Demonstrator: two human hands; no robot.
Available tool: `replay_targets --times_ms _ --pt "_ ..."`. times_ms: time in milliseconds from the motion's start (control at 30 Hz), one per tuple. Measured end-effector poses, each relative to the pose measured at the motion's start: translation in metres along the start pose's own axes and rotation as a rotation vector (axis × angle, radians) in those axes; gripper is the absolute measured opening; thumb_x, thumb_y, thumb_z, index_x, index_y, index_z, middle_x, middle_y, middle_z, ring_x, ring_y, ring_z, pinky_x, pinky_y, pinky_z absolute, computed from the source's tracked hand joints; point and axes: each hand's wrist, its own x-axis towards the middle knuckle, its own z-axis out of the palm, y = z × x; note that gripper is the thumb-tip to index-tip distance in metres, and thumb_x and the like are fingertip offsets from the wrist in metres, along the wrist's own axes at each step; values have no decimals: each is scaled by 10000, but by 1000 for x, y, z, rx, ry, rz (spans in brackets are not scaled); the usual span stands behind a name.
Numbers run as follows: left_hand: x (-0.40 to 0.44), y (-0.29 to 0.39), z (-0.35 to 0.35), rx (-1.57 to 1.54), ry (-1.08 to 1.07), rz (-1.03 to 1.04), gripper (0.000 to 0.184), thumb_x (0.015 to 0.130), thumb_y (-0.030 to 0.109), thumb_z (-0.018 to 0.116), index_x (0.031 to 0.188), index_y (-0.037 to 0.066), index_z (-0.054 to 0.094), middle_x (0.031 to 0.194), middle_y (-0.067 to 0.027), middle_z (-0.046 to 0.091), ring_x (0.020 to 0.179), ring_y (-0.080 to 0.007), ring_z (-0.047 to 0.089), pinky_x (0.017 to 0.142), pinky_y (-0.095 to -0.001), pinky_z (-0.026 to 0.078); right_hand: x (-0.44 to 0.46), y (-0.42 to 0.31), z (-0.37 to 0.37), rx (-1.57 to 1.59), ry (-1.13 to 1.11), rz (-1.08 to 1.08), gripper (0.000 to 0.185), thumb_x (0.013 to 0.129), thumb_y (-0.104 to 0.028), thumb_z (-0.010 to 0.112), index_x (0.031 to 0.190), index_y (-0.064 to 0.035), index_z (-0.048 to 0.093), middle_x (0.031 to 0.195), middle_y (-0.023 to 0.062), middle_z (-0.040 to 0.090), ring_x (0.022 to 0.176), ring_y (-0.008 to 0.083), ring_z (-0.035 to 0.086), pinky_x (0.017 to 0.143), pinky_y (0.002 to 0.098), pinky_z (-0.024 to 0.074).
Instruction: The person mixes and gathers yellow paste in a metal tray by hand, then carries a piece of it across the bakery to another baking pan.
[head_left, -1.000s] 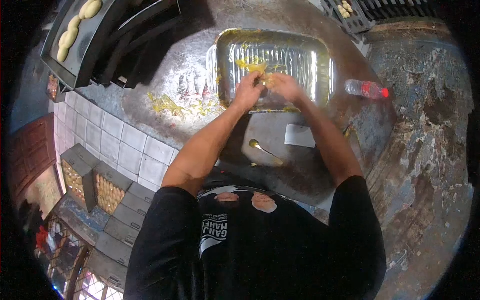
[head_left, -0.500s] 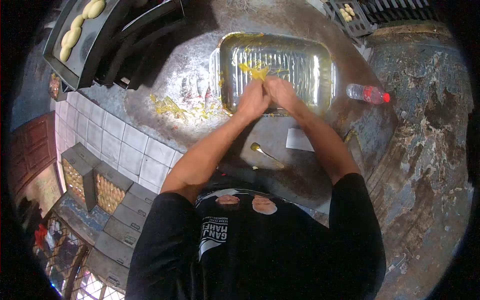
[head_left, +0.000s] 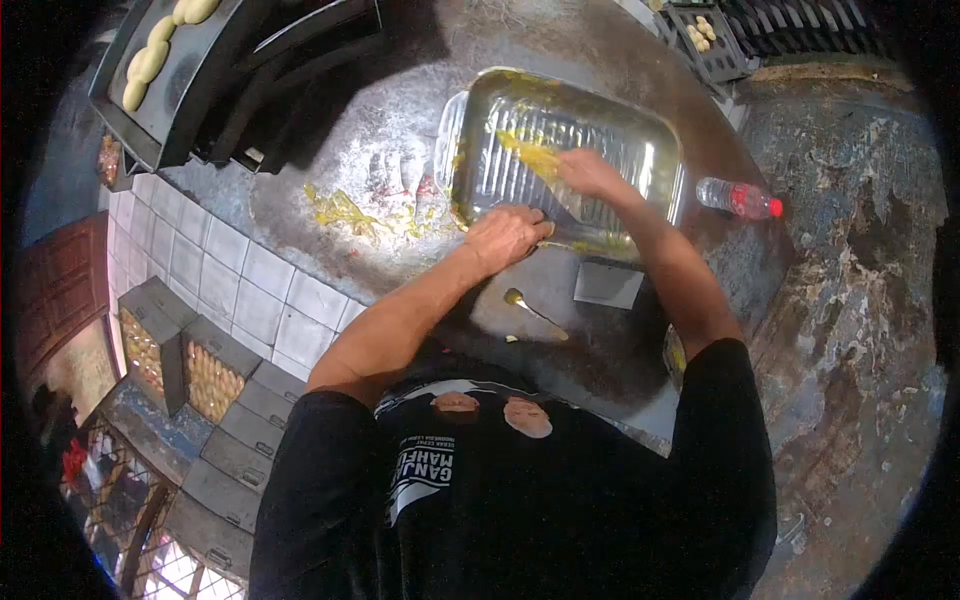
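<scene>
A rectangular metal tray (head_left: 665,140) with ridged, shiny insides and yellow smears lies on the worktop, turned slightly askew. My left hand (head_left: 505,238) is closed at its near rim, toward the left; the fingertips are partly hidden. Over the tray's middle, my right hand (head_left: 590,175) grips a limp, yellow-smeared piece of thin plastic (head_left: 530,155), whose loose end points to the far left. Just on the near side of the tray lie a small brush (head_left: 535,312) with a dark yellowish tip and a white rectangular card (head_left: 607,284).
A clear bottle with a red cap (head_left: 738,198) lies right of the tray. Crumpled yellow-stained plastic (head_left: 340,212) rests on the left. Dark trays hold pale dough pieces (head_left: 148,65) at the upper left. Boxes of packed goods (head_left: 213,383) stand below the tiled edge (head_left: 255,255).
My hands have parted: the left has come down to the tray's near rim, the right has moved right with the plastic. The tray has turned slightly clockwise and shifted right.
</scene>
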Motion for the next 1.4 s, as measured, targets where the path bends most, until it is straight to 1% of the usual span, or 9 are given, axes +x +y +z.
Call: replay_targets --times_ms 233,433,667,767,967,1067,1133,1267,1400 --pt "-5 1 -20 6 -90 -15 262 802 160 721 1054 105 679 1022 -89 649 950 -301 672 796 -450 562 -22 -4 -11 371 -3 223 338 920 -300 518 1028 -32 692 873 199 681 785 319 646 754 436 510" --pt "-7 2 -29 -26 -141 -54 313 815 169 726 1119 125 671 1032 -81 650 948 -321 683 785 -458 569 -19 13 -2 283 138 135 325 934 -308 507 874 -16 635 746 154 618 708 284 584 687 437 460" --pt "-8 -2 -28 -30 -128 -30 319 820 181 729 1128 128 670 1025 -88 647 958 -322 680 775 -462 573 -20 26 24 217 283 183 277 939 -257 486 896 -26 632 795 191 623 728 315 594 698 426 466" --pt "-6 -1 -26 -38 -148 -25 326 819 192 734 1133 127 673 1033 -92 648 962 -321 678 790 -456 575 -28 14 28 127 396 15 296 965 -274 473 912 -34 638 817 176 639 719 288 591 703 419 469" --pt "-6 2 -31 -23 -157 -32 343 809 205 749 1135 124 681 1080 -94 659 992 -317 673 831 -447 576 -25 14 79 515 518 -10 326 1004 -266 478 897 27 574 777 186 604 636 323 579 608 421 491" --pt "-5 3 -32 -37 -173 -40 347 804 202 753 1132 120 678 1089 -95 657 1020 -314 664 839 -452 572 -29 3 90 906 547 355 317 1007 -282 491 950 17 576 813 238 645 712 360 649 647 442 518" --pt "-6 4 -31 -45 -178 -44 344 804 198 752 1129 117 676 1087 -95 654 1030 -313 659 838 -455 570 -27 7 102 5 647 91 288 994 -275 518 1001 8 568 832 286 667 792 402 696 664 475 535" --pt "-6 2 -28 -18 -154 -21 334 803 178 736 1130 136 684 1066 -68 657 1046 -281 654 878 -422 553 -42 -49 54 -39 366 202 272 961 -243 549 1063 9 565 842 289 679 831 422 706 664 496 551" --pt "-6 0 -22 -40 -134 -24 304 805 179 732 1101 126 689 1053 -75 658 1046 -286 654 876 -427 555 -27 -45 49 -379 241 97 178 900 -170 572 927 -4 632 797 208 694 756 371 714 643 458 578"
